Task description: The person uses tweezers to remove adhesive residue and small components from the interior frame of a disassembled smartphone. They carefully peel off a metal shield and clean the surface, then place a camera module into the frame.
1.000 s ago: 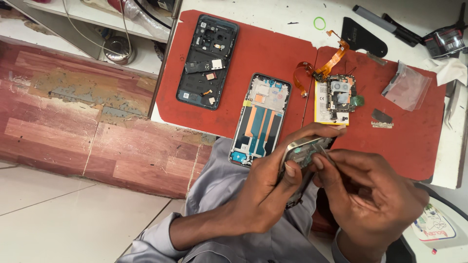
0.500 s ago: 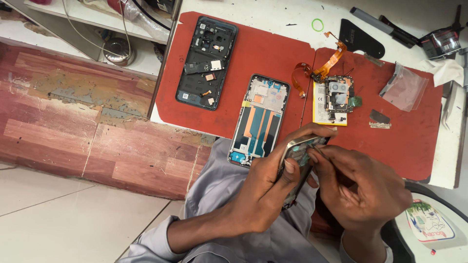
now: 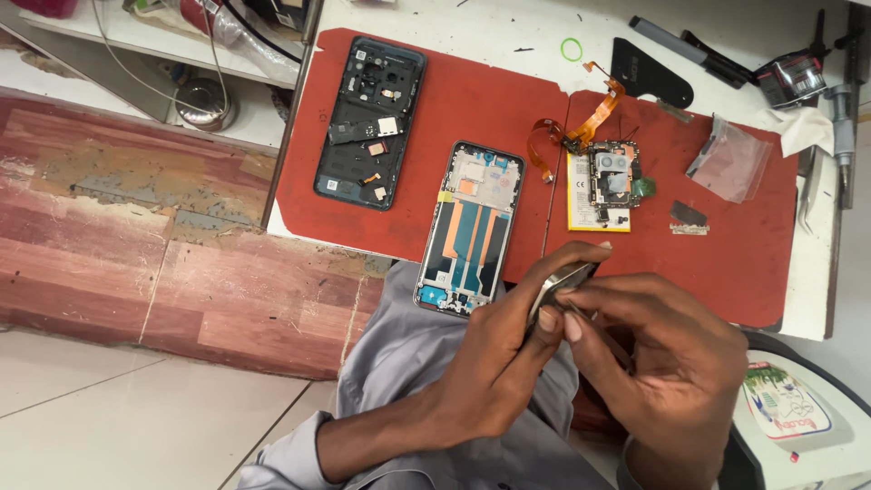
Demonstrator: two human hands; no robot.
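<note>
My left hand [image 3: 494, 354] grips a thin grey phone part [image 3: 555, 283], seen nearly edge-on, above my lap. My right hand [image 3: 667, 363] pinches a slim metal tool [image 3: 606, 334] against that part's edge. Just beyond my hands, a phone frame [image 3: 470, 227] with orange and teal inner panels lies on the red mat [image 3: 472, 100] at the table's near edge. A dark phone back housing [image 3: 369, 120] lies further left on the mat. A circuit board [image 3: 610, 177] on a yellow battery, with orange flex cables [image 3: 581, 122], rests to the right.
A clear plastic bag [image 3: 729, 163], a small grey chip [image 3: 688, 218], a black pick-shaped piece [image 3: 646, 73], tweezers [image 3: 809, 195], a green ring [image 3: 571, 49] and dark tools [image 3: 771, 73] sit on the white table. A shelf [image 3: 136, 45] and tiled floor are at the left.
My hands have turned the grey part more edge-on and shifted slightly; the right hand's fingers now press the tool closer against its edge. The things on the mat have not moved.
</note>
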